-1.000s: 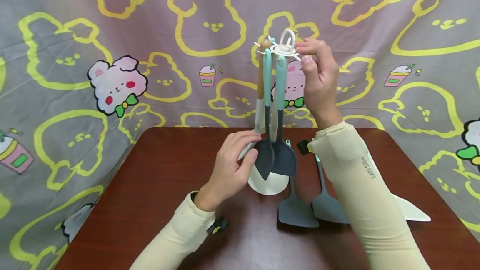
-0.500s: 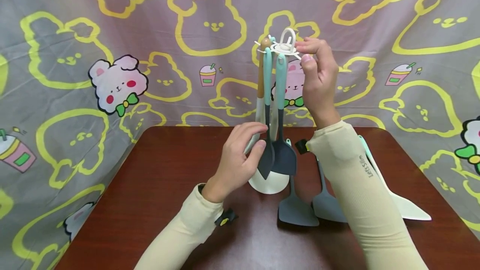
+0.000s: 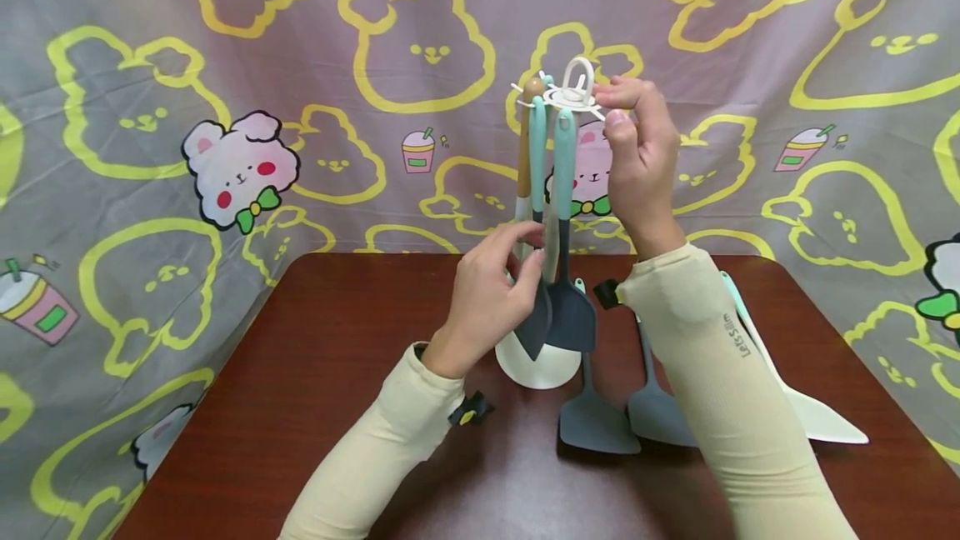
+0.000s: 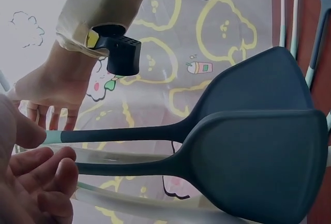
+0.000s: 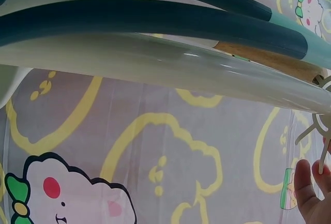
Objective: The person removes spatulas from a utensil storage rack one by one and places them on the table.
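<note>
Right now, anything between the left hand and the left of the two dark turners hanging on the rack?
Nothing visible: the left hand is right at the left turner, its fingers overlapping the shaft in the left wrist view. The right turner hangs to that one's right, not between them.

We've got a glossy reddish-brown table (image 3: pixel 322 373), faint wood grain, rounded far corners. Around its middle we log a round white rack base (image 3: pixel 538 372) sitting flat. Just right of that we count one grey turner (image 3: pixel 597 427), blade near, handle far, then a second grey turner (image 3: pixel 660 417) beside it, same way round (partly hidden, so we can't call contact). Further right we tag a white spatula (image 3: pixel 825 417), turquoise handle end far, blade near.
</note>
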